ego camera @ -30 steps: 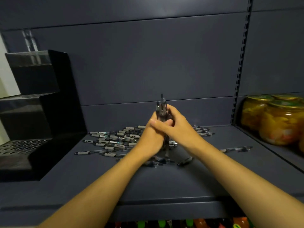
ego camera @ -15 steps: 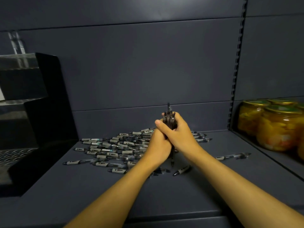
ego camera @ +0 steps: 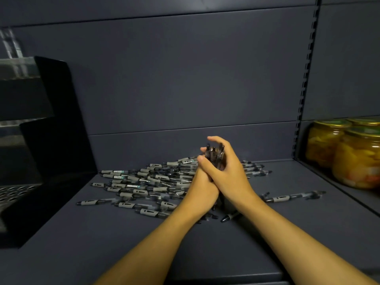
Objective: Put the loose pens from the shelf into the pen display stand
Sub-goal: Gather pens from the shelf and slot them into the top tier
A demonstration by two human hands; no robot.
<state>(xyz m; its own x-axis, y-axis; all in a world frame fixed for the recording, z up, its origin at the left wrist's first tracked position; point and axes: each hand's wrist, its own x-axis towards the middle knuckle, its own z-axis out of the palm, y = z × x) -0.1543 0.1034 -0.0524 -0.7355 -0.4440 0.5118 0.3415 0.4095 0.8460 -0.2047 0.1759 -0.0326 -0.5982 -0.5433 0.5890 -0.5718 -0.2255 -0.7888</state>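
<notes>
Clasping pen bundle (ego camera: 214,156) upright, both hands (ego camera: 218,175)

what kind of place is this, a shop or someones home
Most likely a shop: a metal retail shelf with a slotted upright, a black pen display stand, and glass jars of preserves stocked alongside.
</notes>
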